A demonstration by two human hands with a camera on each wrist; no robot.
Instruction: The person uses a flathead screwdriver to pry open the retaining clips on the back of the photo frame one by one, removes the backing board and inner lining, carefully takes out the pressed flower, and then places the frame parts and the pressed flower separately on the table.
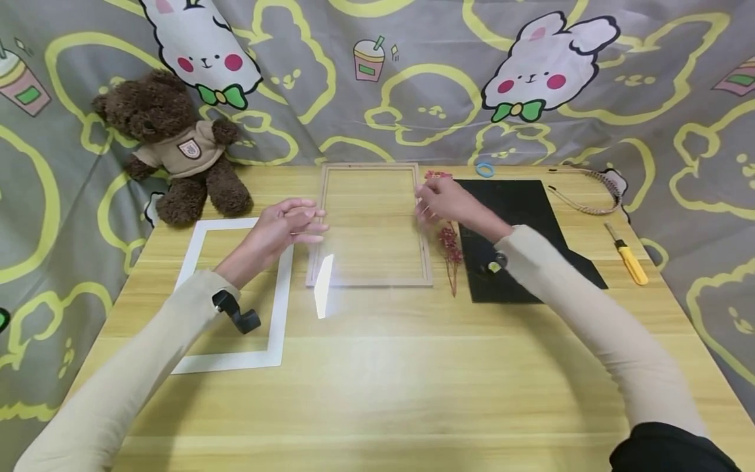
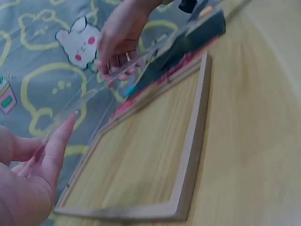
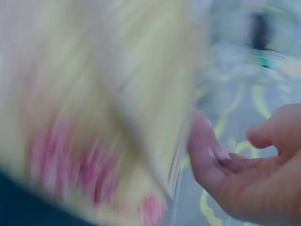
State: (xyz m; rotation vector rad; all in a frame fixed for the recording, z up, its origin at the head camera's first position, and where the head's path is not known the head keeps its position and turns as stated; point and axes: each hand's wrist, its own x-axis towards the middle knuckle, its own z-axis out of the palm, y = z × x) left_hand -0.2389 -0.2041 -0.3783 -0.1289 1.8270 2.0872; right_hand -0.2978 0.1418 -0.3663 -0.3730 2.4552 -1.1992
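Note:
A clear sheet (image 2: 87, 96) spans the gap between both hands and shows nearly edge-on in the left wrist view; a bright reflection marks it in the head view. My left hand (image 1: 277, 229) pinches its left edge between thumb and fingers. At the opposite edge, my right hand (image 1: 445, 200) holds on with curled fingers. Beneath the sheet a light wooden frame (image 1: 426, 262) lies flat on the table. Dried pink flowers (image 1: 449, 242) lie just right of the frame, below the right hand. The right wrist view is blurred.
A white mat border (image 1: 283, 308) lies left under my left forearm. Right of the flowers is a black backing board (image 1: 507, 210). Farther right are a headband (image 1: 610, 193) and a yellow-handled screwdriver (image 1: 634, 262). A blue ring (image 1: 485, 170) and a teddy bear (image 1: 189, 151) are at the back.

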